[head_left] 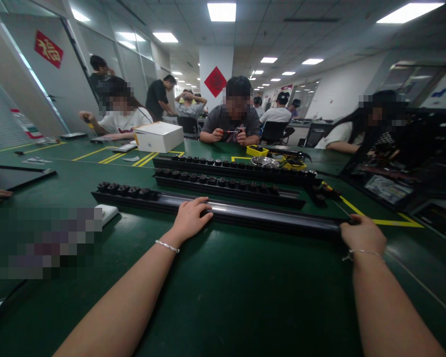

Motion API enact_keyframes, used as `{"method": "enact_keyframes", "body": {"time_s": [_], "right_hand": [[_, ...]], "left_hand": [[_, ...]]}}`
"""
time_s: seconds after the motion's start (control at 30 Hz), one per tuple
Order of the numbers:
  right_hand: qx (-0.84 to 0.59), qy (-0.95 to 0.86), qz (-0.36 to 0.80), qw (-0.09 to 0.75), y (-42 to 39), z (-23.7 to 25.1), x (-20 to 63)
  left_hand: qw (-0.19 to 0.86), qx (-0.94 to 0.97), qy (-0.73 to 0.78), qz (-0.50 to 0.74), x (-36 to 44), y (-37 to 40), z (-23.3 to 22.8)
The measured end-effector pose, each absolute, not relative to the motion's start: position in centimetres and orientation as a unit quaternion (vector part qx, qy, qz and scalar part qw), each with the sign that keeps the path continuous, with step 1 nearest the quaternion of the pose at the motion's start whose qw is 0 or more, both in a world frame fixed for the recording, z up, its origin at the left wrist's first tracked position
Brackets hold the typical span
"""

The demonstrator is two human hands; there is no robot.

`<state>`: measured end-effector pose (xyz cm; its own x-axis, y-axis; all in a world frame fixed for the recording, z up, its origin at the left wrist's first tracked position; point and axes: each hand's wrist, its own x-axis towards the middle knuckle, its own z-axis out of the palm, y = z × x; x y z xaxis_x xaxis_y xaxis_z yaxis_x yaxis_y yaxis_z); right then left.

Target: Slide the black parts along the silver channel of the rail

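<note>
Both bare forearms (pixel 132 285) come in from the bottom of the view, each with a thin bracelet at the wrist, reaching over a green desk (pixel 223 292) to a long black rail (pixel 271 216) lying crosswise in front. Left hand (pixel 191 216) is just laid over the rail around its middle, fingers loosely apart, so not really clamped on anything. Right hand (pixel 364 235) is curled at the rail's right end, but its fingertips are hidden so I can't tell if it's actually gripping. Left end of that rail has a short row of chunky black pieces (pixel 128 190) sitting on it, the rest is shiny and bare. Just behind are two more rails, a middle one (pixel 238 192) and a far one (pixel 226 169), with way more of those pieces lined up. Further back there's a white box (pixel 159 138), plus a yellow tray (pixel 253 152) near a co-worker (pixel 217 121) holding a slim tool (pixel 227 132) in both hands.
</note>
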<state>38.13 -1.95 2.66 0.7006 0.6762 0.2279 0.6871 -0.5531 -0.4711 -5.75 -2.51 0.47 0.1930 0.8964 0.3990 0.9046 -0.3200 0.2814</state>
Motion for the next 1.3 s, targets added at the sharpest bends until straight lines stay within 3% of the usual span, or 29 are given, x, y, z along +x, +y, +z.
{"method": "enact_keyframes", "body": {"time_s": [0.57, 0.9, 1.17, 1.3], "right_hand": [[-0.886, -0.337, -0.005, 0.318, -2.1, 2.5, 39.6], [-0.809, -0.249, 0.068, 0.529, -1.1, -0.2, 42.7], [-0.779, -0.382, 0.117, 0.483, 0.9, 1.1, 43.6], [-0.787, -0.447, 0.088, 0.417, 2.8, 1.1, 44.9]], "left_hand": [[0.01, -0.773, -0.582, -0.251, -5.8, -2.5, 0.5], [0.001, -0.773, -0.586, -0.242, -5.9, -2.6, 0.7], [-0.004, -0.771, -0.588, -0.244, -6.0, -2.6, 0.7], [-0.004, -0.768, -0.592, -0.246, -6.0, -2.6, 0.6]]}}
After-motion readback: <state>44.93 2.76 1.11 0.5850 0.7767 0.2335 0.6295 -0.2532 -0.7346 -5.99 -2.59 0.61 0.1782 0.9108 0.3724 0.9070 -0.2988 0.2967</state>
